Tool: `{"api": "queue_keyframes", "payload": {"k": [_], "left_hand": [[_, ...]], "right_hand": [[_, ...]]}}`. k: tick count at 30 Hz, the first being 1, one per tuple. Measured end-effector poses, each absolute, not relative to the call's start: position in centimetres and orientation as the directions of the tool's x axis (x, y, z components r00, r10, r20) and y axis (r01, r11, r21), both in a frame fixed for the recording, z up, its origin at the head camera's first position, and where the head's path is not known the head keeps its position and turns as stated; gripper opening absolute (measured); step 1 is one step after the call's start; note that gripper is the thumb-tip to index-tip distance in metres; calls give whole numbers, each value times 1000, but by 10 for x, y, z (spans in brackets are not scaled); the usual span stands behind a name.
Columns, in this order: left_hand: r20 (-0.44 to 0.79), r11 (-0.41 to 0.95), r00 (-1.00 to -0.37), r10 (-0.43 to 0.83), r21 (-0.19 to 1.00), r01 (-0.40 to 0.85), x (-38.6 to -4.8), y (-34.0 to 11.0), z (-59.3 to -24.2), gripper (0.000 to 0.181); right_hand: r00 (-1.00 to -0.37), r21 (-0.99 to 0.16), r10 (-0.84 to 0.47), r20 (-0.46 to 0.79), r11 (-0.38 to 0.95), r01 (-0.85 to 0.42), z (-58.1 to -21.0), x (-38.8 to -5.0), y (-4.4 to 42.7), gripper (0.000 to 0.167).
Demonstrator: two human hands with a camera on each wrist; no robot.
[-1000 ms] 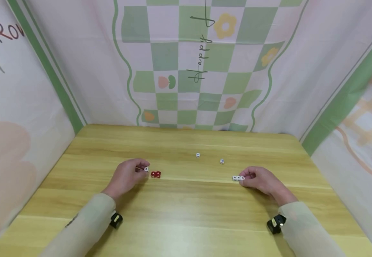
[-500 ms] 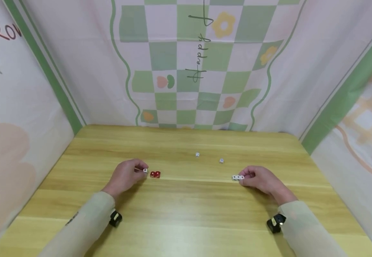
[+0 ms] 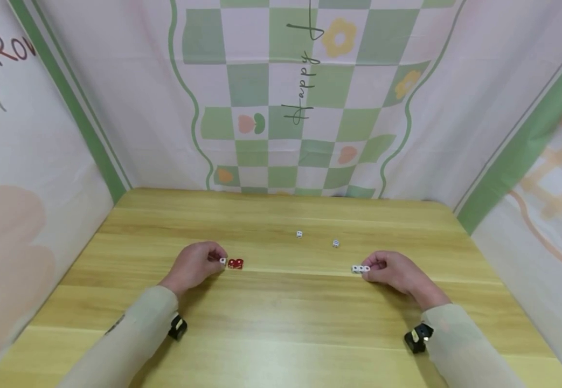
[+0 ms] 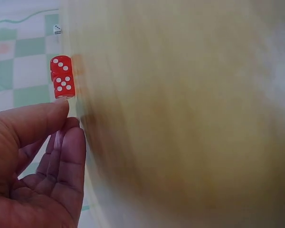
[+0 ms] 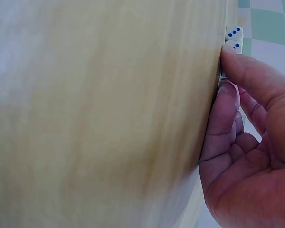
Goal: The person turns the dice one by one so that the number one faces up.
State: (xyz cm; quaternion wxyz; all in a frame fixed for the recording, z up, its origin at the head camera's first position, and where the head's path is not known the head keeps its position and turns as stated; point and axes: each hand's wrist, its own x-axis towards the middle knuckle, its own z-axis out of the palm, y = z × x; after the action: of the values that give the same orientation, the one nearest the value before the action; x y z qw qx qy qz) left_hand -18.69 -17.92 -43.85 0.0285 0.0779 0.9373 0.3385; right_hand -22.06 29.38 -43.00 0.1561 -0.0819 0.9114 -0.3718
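Note:
In the head view my left hand (image 3: pixel 195 268) pinches a white die (image 3: pixel 223 261) between thumb and fingers, just left of two red dice (image 3: pixel 235 263) that stand side by side. The left wrist view shows the red dice (image 4: pixel 62 76) beyond the thumb tip; the fingers mostly hide the white die there. On the right, a row of three white dice (image 3: pixel 360 269) lies on the table, and my right hand (image 3: pixel 392 270) grips its right end. Two of those white dice (image 5: pixel 234 39) show past the thumb in the right wrist view.
Two loose white dice lie farther back on the wooden table (image 3: pixel 281 318), one near the middle (image 3: pixel 299 234) and one to its right (image 3: pixel 335 243). A patterned cloth (image 3: pixel 288 86) hangs behind the table, with more cloth at both sides.
My left hand has lowered the white die slightly, so it now sits close beside the red pair. The right hand and its row of dice have hardly moved.

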Motion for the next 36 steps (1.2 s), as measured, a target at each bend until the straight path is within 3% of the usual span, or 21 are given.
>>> {"api": "queue_keyframes", "payload": {"k": [36], "left_hand": [[-48, 761, -980, 192, 638, 118, -191, -179, -437, 11]], "right_hand": [[-939, -688, -250, -237, 725, -20, -429, -222, 290, 22]]}}
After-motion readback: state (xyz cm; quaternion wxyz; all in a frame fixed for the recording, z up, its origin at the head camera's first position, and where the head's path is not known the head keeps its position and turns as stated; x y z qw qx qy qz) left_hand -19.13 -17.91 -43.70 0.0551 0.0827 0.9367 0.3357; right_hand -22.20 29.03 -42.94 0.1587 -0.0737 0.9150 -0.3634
